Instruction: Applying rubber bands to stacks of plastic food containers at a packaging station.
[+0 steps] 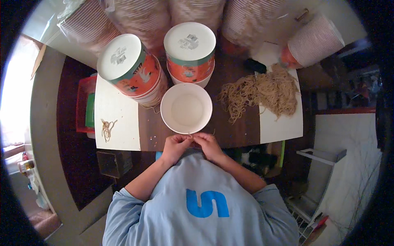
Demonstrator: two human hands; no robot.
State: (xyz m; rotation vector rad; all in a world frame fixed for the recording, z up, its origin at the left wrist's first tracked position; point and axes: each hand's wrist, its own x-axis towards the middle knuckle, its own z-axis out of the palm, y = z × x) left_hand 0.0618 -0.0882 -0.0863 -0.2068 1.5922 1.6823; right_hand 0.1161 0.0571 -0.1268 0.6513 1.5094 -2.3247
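Observation:
An open white paper tub [186, 107] stands near the front edge of the table, its round mouth facing up. Just in front of its rim, my left hand [177, 146] and my right hand [208, 146] meet with fingertips pinched together. Between them shows a thin piece of tan twine [190, 135], with a short end poking out by the right fingers. Most of the twine is hidden by the fingers. To the right lies a big tangled heap of the same twine [271, 92]. A few loose strands [107, 130] lie at the left end of the table.
Behind the open tub stand two stacks of upturned orange-and-green printed tubs, one at the left [139, 78] and one in the middle [191, 67]. Plastic-wrapped stacks of tubs [139, 18] line the back. Another stack [316, 43] leans at the far right. A red crate [84, 104] sits beyond the table's left edge.

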